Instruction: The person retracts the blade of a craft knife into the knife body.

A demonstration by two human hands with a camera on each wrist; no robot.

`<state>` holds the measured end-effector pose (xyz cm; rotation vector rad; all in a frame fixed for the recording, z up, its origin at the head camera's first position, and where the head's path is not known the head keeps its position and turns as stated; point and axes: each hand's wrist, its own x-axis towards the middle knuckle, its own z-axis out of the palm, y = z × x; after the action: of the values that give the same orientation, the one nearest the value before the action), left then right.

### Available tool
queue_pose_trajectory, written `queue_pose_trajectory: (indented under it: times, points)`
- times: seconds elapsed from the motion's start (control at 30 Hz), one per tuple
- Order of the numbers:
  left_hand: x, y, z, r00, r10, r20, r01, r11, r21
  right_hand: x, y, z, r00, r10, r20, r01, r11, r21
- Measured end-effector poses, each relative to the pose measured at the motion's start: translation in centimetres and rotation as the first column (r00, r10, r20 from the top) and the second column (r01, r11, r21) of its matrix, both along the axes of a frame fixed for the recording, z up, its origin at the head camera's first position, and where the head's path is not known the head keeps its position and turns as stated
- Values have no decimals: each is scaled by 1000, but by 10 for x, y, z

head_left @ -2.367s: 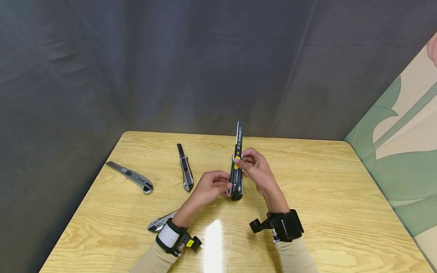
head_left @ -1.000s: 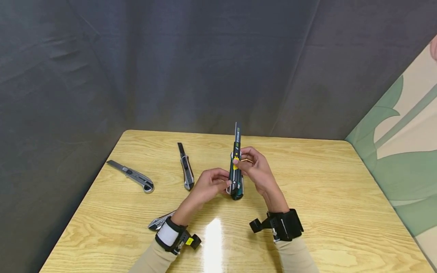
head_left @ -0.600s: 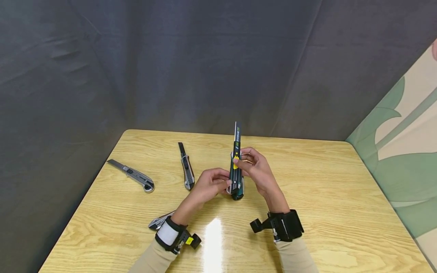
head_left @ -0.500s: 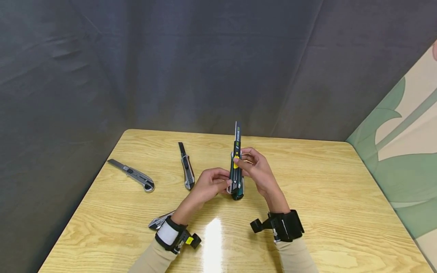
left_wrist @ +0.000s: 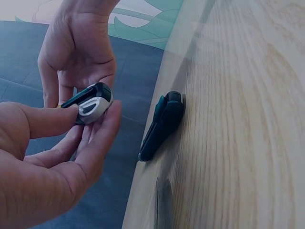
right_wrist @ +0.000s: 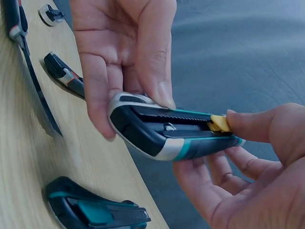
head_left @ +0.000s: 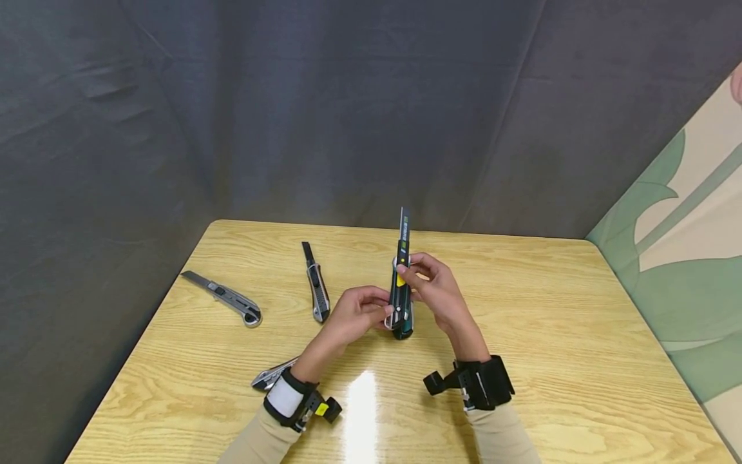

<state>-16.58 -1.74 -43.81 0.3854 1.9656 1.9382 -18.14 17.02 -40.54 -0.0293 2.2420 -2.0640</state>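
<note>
Above the table, both hands hold a dark green and black utility knife (head_left: 400, 299), its long blade pointing away. My left hand (head_left: 353, 316) pinches the tail end between thumb and fingers. My right hand (head_left: 437, 290) grips it further forward, thumb against the yellow slider (right_wrist: 219, 123) and fingers underneath. Silver trim on the tail of the knife (left_wrist: 94, 109) shows in the left wrist view. A second utility knife (right_wrist: 97, 207), black and teal, lies on the table below; in the head view the held knife and hands mostly hide it.
On the left of the wooden table (head_left: 568, 335) lie a grey utility knife (head_left: 234, 306) and a grey-black utility knife (head_left: 317, 293), blades out. Another silver utility knife (head_left: 269, 378) is partly hidden under the left forearm. A dark curtain (head_left: 359, 116) hangs behind.
Since the earliest frame the held knife has shifted slightly, uncovering more of the teal knife beneath. Most recently my right thumb has moved slightly forward on the yellow slider. The left hand keeps its pinch.
</note>
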Motion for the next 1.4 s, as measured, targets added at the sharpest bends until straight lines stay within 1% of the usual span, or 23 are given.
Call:
queue_pose_trajectory:
  times: [0.13, 0.23, 0.4, 0.47, 0.67, 0.73, 0.97, 1.13, 1.23, 1.4]
  points:
    - [0, -1, 2, 1000, -2, -3, 2, 1000, -4, 1, -1, 1, 1000, 15, -24, -15, 1000, -15]
    - [0, -1, 2, 1000, -1, -6, 1, 1000, -4, 2, -1, 2, 999, 26, -26, -26, 1000, -16]
    - [-1, 0, 2, 1000, 19, 1, -19, 1000, -16, 2, -3, 3, 998, 35, -44, -35, 999, 15]
    - [-1, -1, 1, 1000, 18, 6, -18, 1000, -18, 2, -3, 3, 998, 31, -48, -30, 999, 20]
    - [-2, -2, 0, 1000, -9, 23, 9, 1000, 12, 1, -2, 2, 999, 27, -22, -26, 1000, 18]
    - [-1, -2, 1, 1000, -14, 19, 13, 1000, 19, 0, -1, 1, 1000, 29, -13, -29, 999, 17]
    - [-2, -4, 2, 1000, 7, 10, -7, 1000, -4, 0, -2, 1, 1000, 28, 3, -28, 999, 36]
    - [-1, -4, 1, 1000, 23, -7, -24, 999, -24, 1, -3, 2, 999, 48, 21, -49, 998, 48]
    - [-1, -3, 1, 1000, 27, -10, -27, 999, -27, 1, -2, 1, 998, 60, 21, -61, 997, 37]
    - [-1, -3, 0, 1000, 15, -5, -16, 1000, -26, 0, -1, -1, 998, 66, 23, -67, 997, 35]
